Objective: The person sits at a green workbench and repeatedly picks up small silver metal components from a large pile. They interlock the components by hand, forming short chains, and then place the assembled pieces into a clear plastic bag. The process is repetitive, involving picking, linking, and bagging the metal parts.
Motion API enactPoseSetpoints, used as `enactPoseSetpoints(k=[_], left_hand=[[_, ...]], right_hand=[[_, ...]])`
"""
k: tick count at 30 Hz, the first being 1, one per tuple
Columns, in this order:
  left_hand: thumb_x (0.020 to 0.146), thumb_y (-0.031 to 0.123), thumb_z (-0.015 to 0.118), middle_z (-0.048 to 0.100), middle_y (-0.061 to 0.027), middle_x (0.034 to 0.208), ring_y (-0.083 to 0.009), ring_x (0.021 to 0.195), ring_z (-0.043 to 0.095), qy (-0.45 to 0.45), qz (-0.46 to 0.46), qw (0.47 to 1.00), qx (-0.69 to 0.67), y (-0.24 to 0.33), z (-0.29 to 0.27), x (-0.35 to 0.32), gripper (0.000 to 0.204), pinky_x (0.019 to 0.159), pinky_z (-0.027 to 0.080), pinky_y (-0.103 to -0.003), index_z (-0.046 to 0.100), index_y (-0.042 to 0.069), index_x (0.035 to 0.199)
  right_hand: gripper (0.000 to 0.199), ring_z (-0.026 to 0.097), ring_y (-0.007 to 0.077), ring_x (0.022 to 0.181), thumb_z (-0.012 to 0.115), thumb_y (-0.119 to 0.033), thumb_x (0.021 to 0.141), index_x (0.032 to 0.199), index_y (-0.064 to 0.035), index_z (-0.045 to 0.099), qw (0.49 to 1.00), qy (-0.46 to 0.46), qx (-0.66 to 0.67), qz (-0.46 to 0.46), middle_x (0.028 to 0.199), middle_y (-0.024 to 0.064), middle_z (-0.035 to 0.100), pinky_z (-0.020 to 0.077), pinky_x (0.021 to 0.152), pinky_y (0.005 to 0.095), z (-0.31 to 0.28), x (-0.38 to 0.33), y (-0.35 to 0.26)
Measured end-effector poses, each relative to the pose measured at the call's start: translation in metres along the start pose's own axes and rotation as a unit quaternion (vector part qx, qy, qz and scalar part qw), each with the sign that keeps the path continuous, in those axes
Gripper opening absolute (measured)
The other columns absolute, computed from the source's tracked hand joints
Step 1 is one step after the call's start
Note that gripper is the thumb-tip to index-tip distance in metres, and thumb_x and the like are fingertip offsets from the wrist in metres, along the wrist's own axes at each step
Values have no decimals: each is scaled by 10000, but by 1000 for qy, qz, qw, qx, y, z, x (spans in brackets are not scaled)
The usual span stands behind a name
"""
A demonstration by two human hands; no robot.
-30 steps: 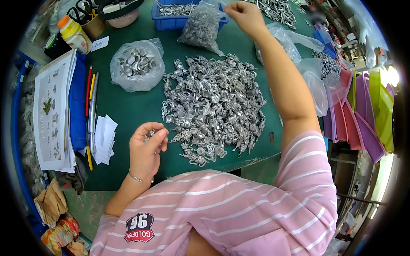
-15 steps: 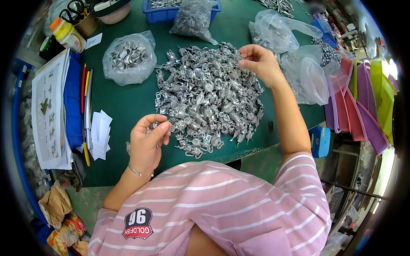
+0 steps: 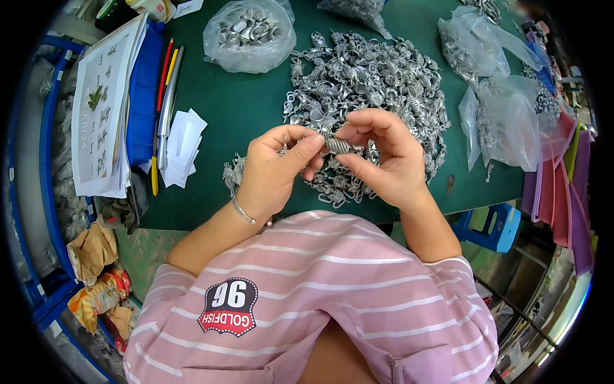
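Observation:
A ribbed silver metal piece (image 3: 339, 146), shaped like a small fish skeleton, is held between my two hands over the near side of a pile. My right hand (image 3: 396, 153) pinches it between thumb and fingers. At its other end the thumb and forefinger of my left hand (image 3: 275, 163) are closed on a small metal part; more small metal bits show among the curled left fingers. Beyond and beneath the hands spreads a big pile of similar silver metal pieces (image 3: 377, 77). A smaller heap of ribbed pieces (image 3: 234, 174) lies just left of my left hand.
A clear bag of silver ring-like parts (image 3: 249, 32) stands at the back left. Other plastic bags of metal parts (image 3: 508, 121) lie at the right. Pens (image 3: 167, 102), paper slips (image 3: 182, 147) and a sheaf of papers (image 3: 105, 109) are on the left. A blue stool (image 3: 492, 227) stands below the table edge.
My right hand has come from the pile's far right side to meet the left in front of me, now with a ribbed piece. The view has shifted, moving the table's contents rightward and up.

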State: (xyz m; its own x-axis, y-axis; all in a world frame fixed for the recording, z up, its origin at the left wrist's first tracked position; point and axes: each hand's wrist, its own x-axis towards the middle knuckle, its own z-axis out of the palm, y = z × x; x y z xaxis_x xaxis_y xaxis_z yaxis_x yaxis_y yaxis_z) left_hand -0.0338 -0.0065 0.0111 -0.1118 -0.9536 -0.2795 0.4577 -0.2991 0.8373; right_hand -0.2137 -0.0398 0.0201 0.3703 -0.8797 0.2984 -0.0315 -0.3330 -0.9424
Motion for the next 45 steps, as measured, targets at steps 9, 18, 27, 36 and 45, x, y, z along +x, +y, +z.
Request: enactPoseSetpoints(k=[9,18,27,36,45], left_hand=[[856,153,631,610,-72,753,-99,592,526,19,13,999,30,-1,-4,-2,171,505,387,-189,596,-8,902],[835,141,657,597,-100,857,-104,645,533,1,42,997,58,-2,-9,-4,179,524,421,-217,578,-16,871],[833,142,659,585,-109,899,-102,656,537,-23,55,997,41,-3,-10,-4,183,527,426,-221,574,-14,879],[841,113,643,572,-83,849,-110,664,541,-29,69,996,49,-4,-11,-3,154,523,418,-215,582,-16,896],[844,109,639,563,-74,825,-118,673,542,-26,67,996,56,-2,-10,-3,145,527,415,-218,587,-17,893]], right_hand=[[156,602,112,713,686,-59,778,914,9,651,992,14,10,128,833,74,636,482,632,229,-4,-10,2],[144,605,105,740,651,-43,811,940,22,652,981,14,71,180,844,72,639,484,650,219,-1,-16,7],[139,598,115,715,656,-31,796,925,21,650,992,7,40,117,825,80,636,479,632,221,-1,-15,8],[152,605,137,717,684,-31,763,906,13,653,998,16,-14,66,829,93,639,489,634,232,-3,-13,8],[168,615,156,737,697,-31,748,902,17,651,999,19,-23,38,852,106,638,507,661,243,-4,-12,9]])
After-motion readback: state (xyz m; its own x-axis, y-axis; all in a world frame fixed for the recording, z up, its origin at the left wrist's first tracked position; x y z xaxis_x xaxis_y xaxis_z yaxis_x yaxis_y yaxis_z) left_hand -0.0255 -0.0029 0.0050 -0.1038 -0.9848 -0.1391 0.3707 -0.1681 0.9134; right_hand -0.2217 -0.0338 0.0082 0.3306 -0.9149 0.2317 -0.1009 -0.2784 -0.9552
